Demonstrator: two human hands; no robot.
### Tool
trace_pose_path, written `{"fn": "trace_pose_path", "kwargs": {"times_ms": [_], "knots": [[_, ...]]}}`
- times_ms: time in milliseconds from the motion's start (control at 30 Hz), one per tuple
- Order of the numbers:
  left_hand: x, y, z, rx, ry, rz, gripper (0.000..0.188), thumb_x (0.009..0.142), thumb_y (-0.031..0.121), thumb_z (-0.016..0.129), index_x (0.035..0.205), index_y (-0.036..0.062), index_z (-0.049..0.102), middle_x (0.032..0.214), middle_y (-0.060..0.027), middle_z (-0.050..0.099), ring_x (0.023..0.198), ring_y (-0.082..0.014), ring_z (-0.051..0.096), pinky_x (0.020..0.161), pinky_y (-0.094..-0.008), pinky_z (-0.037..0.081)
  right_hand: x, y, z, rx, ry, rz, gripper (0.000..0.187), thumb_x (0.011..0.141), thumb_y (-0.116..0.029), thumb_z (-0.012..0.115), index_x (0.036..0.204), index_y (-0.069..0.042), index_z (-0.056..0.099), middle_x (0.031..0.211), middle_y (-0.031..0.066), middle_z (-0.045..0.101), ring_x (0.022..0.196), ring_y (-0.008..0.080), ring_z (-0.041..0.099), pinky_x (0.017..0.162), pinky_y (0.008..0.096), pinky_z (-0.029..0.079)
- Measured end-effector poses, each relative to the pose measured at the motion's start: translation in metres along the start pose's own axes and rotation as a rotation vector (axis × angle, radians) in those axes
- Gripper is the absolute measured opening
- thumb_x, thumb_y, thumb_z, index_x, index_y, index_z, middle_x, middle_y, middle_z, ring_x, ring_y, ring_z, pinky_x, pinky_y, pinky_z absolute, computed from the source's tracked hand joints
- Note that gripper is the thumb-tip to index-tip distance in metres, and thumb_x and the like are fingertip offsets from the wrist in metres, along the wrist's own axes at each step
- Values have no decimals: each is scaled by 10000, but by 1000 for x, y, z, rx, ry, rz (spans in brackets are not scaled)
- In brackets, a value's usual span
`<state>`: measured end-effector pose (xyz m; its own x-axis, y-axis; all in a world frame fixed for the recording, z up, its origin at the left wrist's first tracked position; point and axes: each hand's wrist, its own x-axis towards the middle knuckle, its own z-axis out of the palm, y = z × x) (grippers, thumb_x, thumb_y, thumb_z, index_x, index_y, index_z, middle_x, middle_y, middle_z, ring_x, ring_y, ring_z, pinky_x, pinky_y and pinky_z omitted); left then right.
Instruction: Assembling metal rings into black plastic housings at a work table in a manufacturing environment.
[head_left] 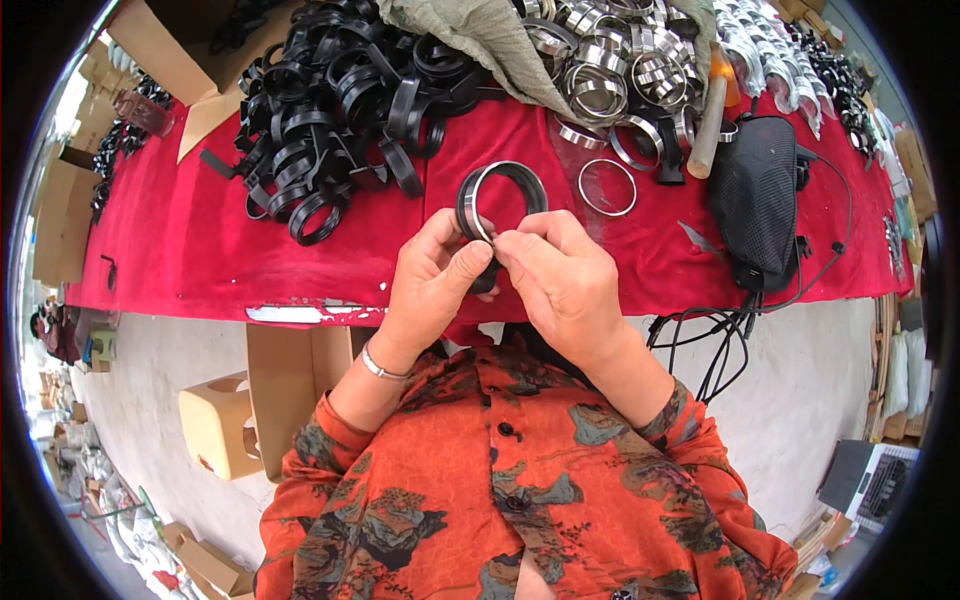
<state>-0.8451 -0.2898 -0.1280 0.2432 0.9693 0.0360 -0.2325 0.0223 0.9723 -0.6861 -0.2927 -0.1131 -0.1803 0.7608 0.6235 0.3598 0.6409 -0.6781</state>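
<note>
Left head-worn fisheye, looking down, fairly near the fingers (530, 248)

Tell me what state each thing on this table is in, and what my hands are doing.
Left hand: closed on ring
Right hand: fingertips pinched at ring's edge
Black-and-silver ring: held up, tilted
Black rings: heaped
Silver rings: piled, partly covered
Grey-green cloth: crumpled
Red cloth: spread out
Cardboard box: open
</note>
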Motion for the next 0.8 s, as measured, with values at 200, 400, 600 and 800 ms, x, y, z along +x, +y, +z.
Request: {"fn": "trace_pose_path", "kwargs": {"times_ms": [200,400,600,800], "knots": [[-1,1,0,117,114,40,288,944,283,500,869,7,532,666,-49,572,478,-81,513,436,-191,404,7,18,-13,34,45,-10,151,778,-8,642,928,-6,627,825,101,573,642,188,579,546,289,465],[-6,6,1,130,37,41,337,941,316,459,808,11,513,605,-48,538,408,-74,460,378,-193,350,18,12,-19,477,-56,564,212,923,-208,551,942,-8,620,658,-21,514,597,34,439,540,214,385],[-8,11,-3,59,93,-15,297,947,282,466,790,38,531,600,-24,547,405,-47,446,379,-183,346,20,16,-5,671,-79,747,166,913,-188,556,925,-32,613,683,-43,516,583,17,442,508,178,344],[-20,18,-8,-19,279,-145,235,935,259,510,793,71,521,594,-25,556,387,-68,451,357,-200,348,1,2,13,869,-160,739,486,895,-152,572,1330,-14,404,916,3,530,698,66,513,568,199,423]]}}
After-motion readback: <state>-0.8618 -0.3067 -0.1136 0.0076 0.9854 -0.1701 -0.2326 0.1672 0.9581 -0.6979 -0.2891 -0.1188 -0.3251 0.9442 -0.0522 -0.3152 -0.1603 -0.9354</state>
